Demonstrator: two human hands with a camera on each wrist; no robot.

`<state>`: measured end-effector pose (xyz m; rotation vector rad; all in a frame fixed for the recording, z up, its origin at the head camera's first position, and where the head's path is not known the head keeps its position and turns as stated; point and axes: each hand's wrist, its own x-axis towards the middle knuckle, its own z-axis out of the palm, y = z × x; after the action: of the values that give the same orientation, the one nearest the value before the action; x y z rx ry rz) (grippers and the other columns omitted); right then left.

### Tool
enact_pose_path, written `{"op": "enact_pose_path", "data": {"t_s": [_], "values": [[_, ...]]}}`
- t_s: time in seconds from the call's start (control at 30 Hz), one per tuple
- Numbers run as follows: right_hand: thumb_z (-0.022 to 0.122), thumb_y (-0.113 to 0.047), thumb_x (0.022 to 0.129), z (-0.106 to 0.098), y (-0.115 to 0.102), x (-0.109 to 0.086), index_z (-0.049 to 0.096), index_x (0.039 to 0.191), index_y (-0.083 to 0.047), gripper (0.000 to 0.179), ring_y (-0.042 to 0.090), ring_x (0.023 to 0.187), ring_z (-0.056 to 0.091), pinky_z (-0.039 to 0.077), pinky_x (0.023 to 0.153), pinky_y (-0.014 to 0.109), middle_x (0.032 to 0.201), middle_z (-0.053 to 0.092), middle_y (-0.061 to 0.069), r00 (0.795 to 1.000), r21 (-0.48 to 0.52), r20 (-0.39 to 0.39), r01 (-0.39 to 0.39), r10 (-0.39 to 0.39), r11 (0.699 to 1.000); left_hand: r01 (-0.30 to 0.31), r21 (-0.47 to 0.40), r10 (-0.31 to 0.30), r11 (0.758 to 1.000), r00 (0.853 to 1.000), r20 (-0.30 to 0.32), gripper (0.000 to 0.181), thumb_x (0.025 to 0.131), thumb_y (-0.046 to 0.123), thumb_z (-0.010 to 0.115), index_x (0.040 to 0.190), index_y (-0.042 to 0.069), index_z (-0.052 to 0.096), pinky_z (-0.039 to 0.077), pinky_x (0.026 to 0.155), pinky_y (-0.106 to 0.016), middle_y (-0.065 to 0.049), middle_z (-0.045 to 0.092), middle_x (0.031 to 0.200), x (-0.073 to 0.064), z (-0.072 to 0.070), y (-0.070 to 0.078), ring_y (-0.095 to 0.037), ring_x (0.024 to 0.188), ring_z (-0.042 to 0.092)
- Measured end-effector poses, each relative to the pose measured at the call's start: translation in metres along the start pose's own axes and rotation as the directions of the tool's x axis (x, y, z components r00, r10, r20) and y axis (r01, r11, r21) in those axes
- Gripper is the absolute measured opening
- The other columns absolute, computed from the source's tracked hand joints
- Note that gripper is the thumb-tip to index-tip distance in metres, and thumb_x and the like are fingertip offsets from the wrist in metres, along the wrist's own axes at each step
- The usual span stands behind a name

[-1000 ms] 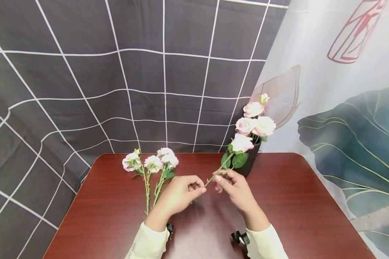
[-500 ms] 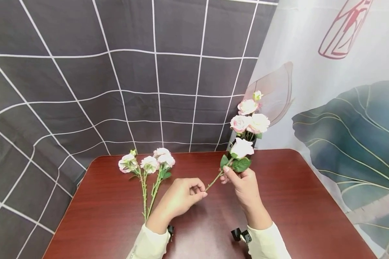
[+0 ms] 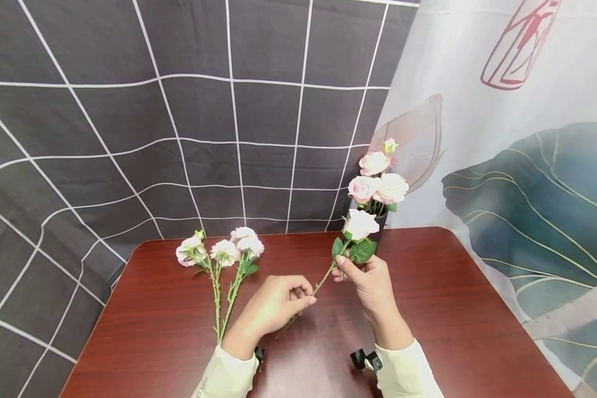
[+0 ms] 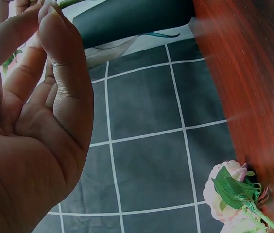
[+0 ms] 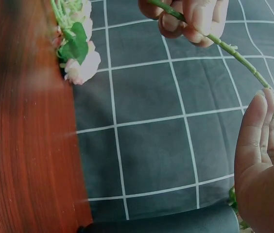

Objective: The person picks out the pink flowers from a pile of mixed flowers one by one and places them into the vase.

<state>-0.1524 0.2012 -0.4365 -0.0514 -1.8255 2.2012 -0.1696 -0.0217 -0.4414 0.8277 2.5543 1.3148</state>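
Observation:
A pale pink artificial rose [image 3: 361, 224] with green leaves is held slanting above the table, its bloom at the upper right. My left hand [image 3: 278, 303] pinches the lower stem between thumb and fingers. Higher up, just under the leaves, my right hand [image 3: 375, 284] pinches the same stem. The right wrist view shows the bare stretch of green stem [image 5: 244, 60] between both hands. Behind the held rose stands a dark vase [image 4: 137, 22] with several pink roses [image 3: 391, 188] in it; in the head view the rose and right hand partly cover it.
Several more pink roses [image 3: 225, 253] lie on the left of the reddish-brown table [image 3: 169, 331], their stems running toward my left wrist. A dark gridded cloth [image 3: 258, 116] hangs behind the table, and a pale printed cloth [image 3: 467, 121] hangs at the right.
My right hand has shifted up the stem from its middle to just below the leaves. The left hand keeps its pinch on the lower stem. The head view has turned slightly right.

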Motion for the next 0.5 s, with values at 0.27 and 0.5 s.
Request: {"op": "enact_pose_path", "data": {"t_s": [0.27,0.5], "values": [[0.071,0.009,0.103,-0.002,-0.003,0.000,0.071,0.096,-0.005,0.016,0.009,0.066,0.078,0.069,0.069,0.029,0.080,0.078,-0.005,0.999,-0.024,-0.009,0.044,-0.044,0.999,0.016,0.017,-0.016,1.000,1.000,0.004,0.015,0.100,0.024,0.087,0.090,0.023,0.075,0.053,0.071,-0.022,0.010,0.073,0.082,0.000,0.000,-0.001,0.000,0.071,0.062],[0.071,0.008,0.104,-0.014,-0.020,0.009,0.071,0.094,-0.007,0.018,0.007,0.064,0.077,0.067,0.068,0.025,0.075,0.076,-0.005,0.991,-0.062,-0.087,0.095,-0.100,0.994,0.022,0.046,-0.022,0.999,1.000,0.018,0.017,0.095,0.022,0.090,0.088,0.023,0.075,0.052,0.071,-0.021,0.011,0.073,0.082,0.002,-0.001,-0.010,0.002,0.072,0.061]]}}
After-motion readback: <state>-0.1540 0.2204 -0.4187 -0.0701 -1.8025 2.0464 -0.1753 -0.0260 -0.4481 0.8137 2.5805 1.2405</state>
